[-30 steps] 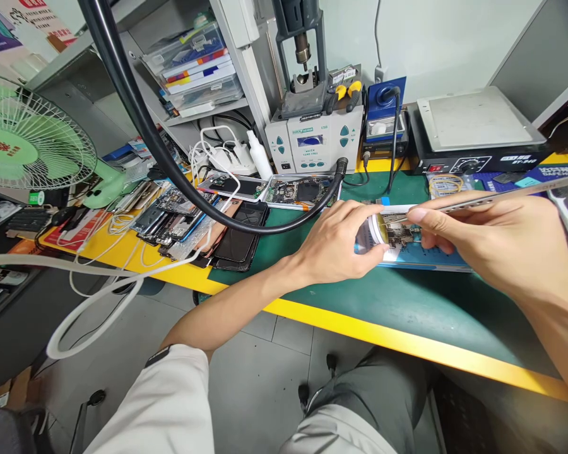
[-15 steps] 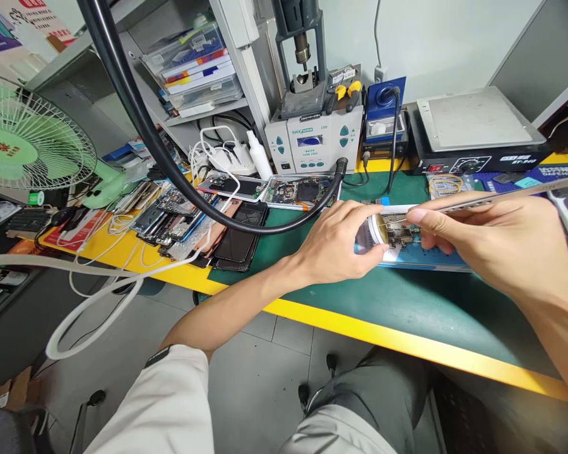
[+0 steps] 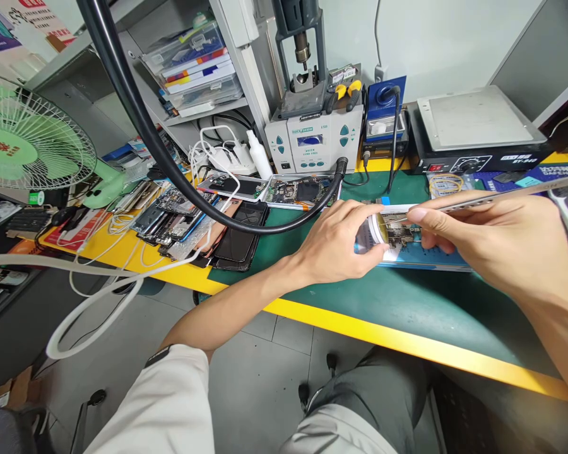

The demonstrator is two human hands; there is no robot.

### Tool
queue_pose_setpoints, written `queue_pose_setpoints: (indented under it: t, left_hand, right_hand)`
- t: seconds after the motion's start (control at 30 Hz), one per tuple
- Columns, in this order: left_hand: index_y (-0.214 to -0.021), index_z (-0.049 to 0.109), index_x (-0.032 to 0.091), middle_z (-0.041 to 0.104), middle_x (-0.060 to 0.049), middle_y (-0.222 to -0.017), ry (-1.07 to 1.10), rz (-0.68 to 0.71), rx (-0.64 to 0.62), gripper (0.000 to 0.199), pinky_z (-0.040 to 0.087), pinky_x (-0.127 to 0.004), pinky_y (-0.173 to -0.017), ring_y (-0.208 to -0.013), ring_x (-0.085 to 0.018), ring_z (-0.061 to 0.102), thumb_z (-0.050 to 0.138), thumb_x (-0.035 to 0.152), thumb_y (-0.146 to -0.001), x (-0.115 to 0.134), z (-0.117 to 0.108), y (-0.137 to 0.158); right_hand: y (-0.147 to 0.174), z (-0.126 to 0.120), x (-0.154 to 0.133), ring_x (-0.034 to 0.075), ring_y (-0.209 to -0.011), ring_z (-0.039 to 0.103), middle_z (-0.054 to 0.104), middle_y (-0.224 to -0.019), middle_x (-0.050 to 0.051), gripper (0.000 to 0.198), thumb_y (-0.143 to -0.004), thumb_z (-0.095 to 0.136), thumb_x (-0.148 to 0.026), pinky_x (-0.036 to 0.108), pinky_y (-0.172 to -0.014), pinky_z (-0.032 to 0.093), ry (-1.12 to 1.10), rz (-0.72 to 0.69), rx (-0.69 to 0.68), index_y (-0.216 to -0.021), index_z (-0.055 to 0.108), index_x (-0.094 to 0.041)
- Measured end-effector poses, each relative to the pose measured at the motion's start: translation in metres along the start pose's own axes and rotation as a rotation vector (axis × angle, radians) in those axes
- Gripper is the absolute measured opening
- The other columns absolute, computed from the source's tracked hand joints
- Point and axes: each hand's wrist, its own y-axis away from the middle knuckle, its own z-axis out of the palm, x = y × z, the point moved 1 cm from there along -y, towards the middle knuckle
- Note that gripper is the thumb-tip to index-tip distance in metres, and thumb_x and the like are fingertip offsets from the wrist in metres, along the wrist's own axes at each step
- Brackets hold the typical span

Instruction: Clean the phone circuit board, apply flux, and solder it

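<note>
My left hand (image 3: 334,243) is wrapped round a small round jar (image 3: 370,231) with a white rim. The jar is tilted, its mouth facing right and yellowish inside. In my right hand (image 3: 478,236) is a pair of slim metal tweezers (image 3: 506,196), gripped between thumb and fingers. Their tips point left at the jar's mouth; whether they touch what is inside I cannot tell. Just beyond the jar, a small circuit board (image 3: 404,236) lies on a blue and white flat piece (image 3: 423,257), partly covered by my right hand.
A black hose (image 3: 246,228) loops across the left of the green mat (image 3: 360,302) from the hot-air station (image 3: 312,142). Stacked phones (image 3: 239,243) and an opened device (image 3: 303,191) lie left. A heating plate (image 3: 478,120) stands back right; a green fan (image 3: 14,139) stands far left.
</note>
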Motion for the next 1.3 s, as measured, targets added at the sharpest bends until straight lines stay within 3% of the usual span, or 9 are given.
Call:
queue_pose_setpoints:
  t: [1.3]
  left_hand:
    - [-0.127, 0.057, 0.014, 0.068, -0.013, -0.120, -0.009, -0.020, -0.026, 0.045, 0.051, -0.045, -0.101, -0.111, -0.027, 0.061, 0.066, 0.027, -0.085, 0.0009, -0.0008, -0.0001]
  right_hand:
    - [0.0009, 0.0012, -0.0014, 0.013, -0.054, 0.058, 0.073, -0.068, 0.002, 0.034, -0.076, 0.081, -0.050, 0.027, -0.044, 0.044, 0.001, 0.011, -0.002, -0.065, 0.077, -0.018]
